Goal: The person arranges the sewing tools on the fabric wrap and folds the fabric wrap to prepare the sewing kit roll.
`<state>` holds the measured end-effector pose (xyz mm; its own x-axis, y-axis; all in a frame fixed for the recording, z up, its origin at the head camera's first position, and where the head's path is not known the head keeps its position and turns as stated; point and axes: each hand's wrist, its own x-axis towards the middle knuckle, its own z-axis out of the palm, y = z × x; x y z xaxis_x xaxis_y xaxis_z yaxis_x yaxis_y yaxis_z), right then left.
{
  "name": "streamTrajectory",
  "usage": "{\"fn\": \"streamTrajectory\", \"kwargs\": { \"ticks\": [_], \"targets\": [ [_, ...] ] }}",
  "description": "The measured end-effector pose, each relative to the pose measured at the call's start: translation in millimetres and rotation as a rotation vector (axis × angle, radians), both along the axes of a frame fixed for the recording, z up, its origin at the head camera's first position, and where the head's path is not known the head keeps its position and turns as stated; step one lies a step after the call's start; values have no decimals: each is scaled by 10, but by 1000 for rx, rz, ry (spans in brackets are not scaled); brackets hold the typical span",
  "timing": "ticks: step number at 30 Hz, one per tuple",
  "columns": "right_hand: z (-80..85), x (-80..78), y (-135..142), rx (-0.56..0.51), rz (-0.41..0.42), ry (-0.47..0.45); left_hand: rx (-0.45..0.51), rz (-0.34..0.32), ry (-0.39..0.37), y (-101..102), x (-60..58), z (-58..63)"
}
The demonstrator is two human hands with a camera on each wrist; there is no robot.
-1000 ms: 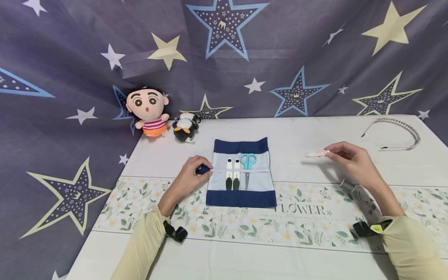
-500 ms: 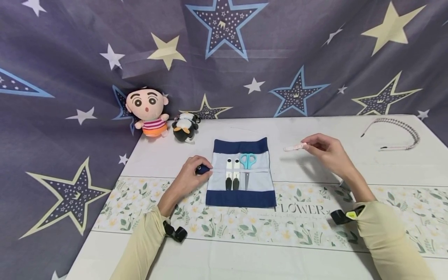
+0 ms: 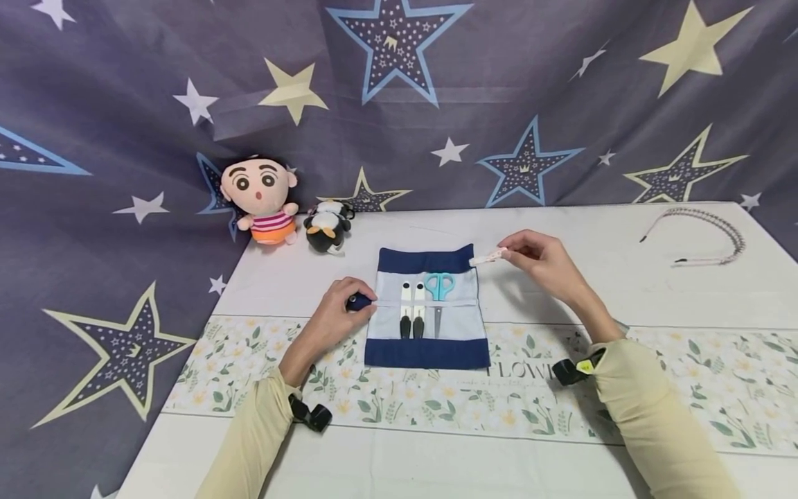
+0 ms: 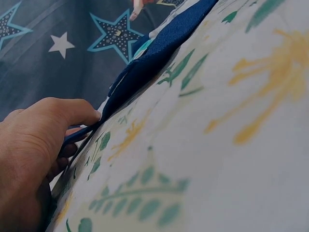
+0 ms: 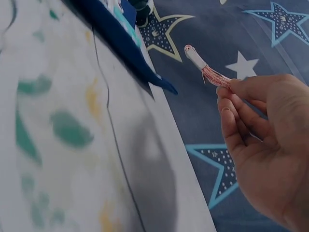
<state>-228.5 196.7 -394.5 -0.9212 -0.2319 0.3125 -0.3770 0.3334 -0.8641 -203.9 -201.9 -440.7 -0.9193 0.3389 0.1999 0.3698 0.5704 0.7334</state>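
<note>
A cloth tool roll [image 3: 426,352], navy at both ends and pale in the middle, lies unfolded on the table. Its elastic band holds teal-handled scissors [image 3: 440,285] and two white-and-black slim tools [image 3: 406,312], whose kind I cannot tell. My left hand [image 3: 339,308] pinches the roll's left edge, by a navy tab [image 3: 359,301] with a round snap. In the right wrist view, my right hand [image 5: 270,130] pinches a small skein of pink-and-white thread [image 5: 215,76] with a white paper band. The skein is over the roll's upper right corner in the head view.
A plush doll [image 3: 264,194] and a plush penguin [image 3: 327,225] sit at the back left. A braided headband [image 3: 736,235] lies at the back right. A floral printed strip [image 3: 430,409] crosses the table. Behind hangs a star-patterned curtain [image 3: 436,180].
My right hand has carried the thread skein leftward and slightly up, from the right side to the roll's upper right corner. A grey spool is now mostly hidden behind my right wrist. My left hand stays put.
</note>
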Motion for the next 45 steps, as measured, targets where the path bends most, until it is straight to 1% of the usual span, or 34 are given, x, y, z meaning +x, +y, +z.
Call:
{"fn": "streamTrajectory", "kwargs": {
  "ticks": [5, 10, 17, 31, 34, 41, 45],
  "targets": [
    [16, -56, -170, -18, 34, -16, -2, -1, -1, -12, 5, -2],
    [22, -124, -369, -11, 64, -27, -10, 1, 6, -12, 3, -4],
    [61, -154, -655, 1, 138, -25, -5, 0, -1, 0, -5, -4],
    [-17, -180, -1145, 76, 258, -63, -11, 1, 1, 3, -8, 3],
    [-31, -176, -1234, 101, 278, -58, -21, 4, 6, 4, -9, 5],
    [-74, -171, -1388, 131, 320, -52, -36, 6, 6, 5, -14, -5],
    [-102, -175, -1432, 152, 321, -49, -32, 3, 8, 7, -10, 1]
  ]
}}
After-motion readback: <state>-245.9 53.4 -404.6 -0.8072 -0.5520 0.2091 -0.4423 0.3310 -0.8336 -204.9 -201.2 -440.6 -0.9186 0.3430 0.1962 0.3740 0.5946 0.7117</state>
